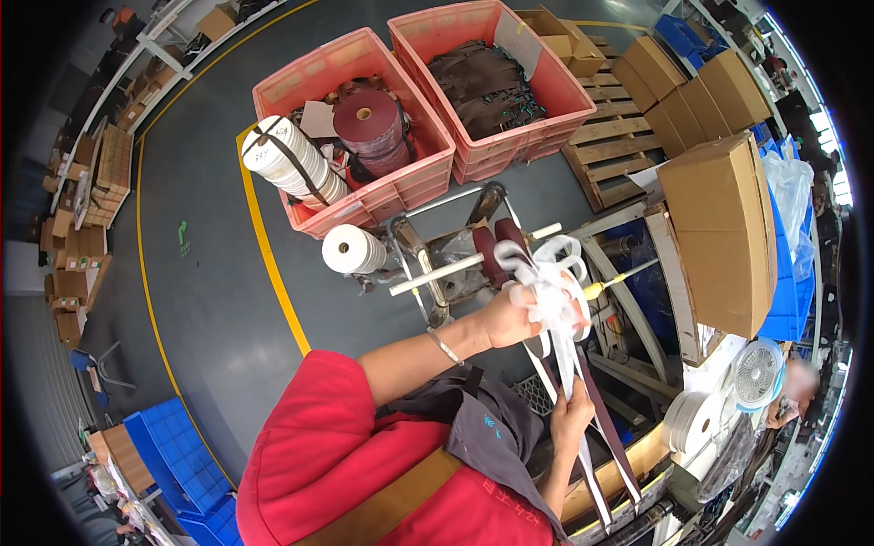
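Note:
My left hand, with a bracelet on its wrist, is closed round a looped bunch of white webbing tape. Flat lengths of the same tape hang from the bunch toward me. Lower down, my right hand grips the hanging white tape between thumb and fingers. A dark maroon strip runs beside the white lengths toward machinery at the lower right. Just beyond the bunch, maroon tape rolls sit on a white rod. A yellow-handled tool lies right of the bunch.
Two pink crates hold tape rolls and dark straps. A white roll stands near the metal frame. To the right are a wooden pallet, a large carton, a small fan and another white roll.

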The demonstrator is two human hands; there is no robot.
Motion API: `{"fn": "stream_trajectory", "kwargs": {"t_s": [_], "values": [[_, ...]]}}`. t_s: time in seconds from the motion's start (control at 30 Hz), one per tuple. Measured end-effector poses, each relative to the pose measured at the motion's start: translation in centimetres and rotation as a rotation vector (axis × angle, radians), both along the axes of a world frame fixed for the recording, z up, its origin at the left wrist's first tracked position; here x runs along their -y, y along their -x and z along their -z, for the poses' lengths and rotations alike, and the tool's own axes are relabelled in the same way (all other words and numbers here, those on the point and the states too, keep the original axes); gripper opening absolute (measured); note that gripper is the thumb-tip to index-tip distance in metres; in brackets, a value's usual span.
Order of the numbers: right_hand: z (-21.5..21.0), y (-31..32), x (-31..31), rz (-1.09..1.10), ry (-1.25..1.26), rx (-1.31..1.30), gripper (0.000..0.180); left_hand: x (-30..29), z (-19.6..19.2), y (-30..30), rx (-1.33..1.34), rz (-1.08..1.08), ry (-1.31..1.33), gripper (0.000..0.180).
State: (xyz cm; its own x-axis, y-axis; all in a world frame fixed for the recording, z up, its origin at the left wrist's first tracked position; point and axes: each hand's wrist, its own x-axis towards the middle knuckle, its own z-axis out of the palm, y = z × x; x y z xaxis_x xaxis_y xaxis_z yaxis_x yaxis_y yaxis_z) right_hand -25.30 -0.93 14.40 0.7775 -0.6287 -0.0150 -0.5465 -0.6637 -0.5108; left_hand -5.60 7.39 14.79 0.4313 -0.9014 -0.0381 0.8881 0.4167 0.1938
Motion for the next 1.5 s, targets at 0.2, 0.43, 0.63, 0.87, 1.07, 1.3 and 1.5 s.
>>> {"fn": "stream_trajectory", "kwargs": {"t_s": [0.2,0.43,0.63,0.87,1.07,1.3,1.5], "values": [[1.6,1.1,2.1,0.079,-0.060,-0.019,0.012,-0.5,1.7,0.6,1.164,0.382,0.294,0.021],[-2.5,-0.5,0.3,0.009,-0.068,0.114,0.020,0.4,3.7,4.1,2.152,0.061,-0.577,0.010],[0.1,-0.5,-0.9,0.017,-0.068,0.016,0.007,2.6,0.3,3.0,0.335,0.018,-0.195,0.027],[0.4,-0.2,0.6,-0.008,-0.036,0.090,0.011,0.5,1.4,1.3,0.574,0.733,0.340,0.032],[-1.2,-0.1,0.8,0.025,-0.030,0.112,0.009,0.1,2.2,4.7,2.292,0.374,-0.284,0.012],[-0.6,0.0,-0.7,-0.017,-0.034,0.003,0.006,2.0,2.1,4.4,1.674,-0.128,-0.607,0.019],[0.6,-0.1,-0.8,-0.012,-0.002,0.039,0.013,1.8,1.5,3.4,0.181,0.234,0.167,0.041]]}}
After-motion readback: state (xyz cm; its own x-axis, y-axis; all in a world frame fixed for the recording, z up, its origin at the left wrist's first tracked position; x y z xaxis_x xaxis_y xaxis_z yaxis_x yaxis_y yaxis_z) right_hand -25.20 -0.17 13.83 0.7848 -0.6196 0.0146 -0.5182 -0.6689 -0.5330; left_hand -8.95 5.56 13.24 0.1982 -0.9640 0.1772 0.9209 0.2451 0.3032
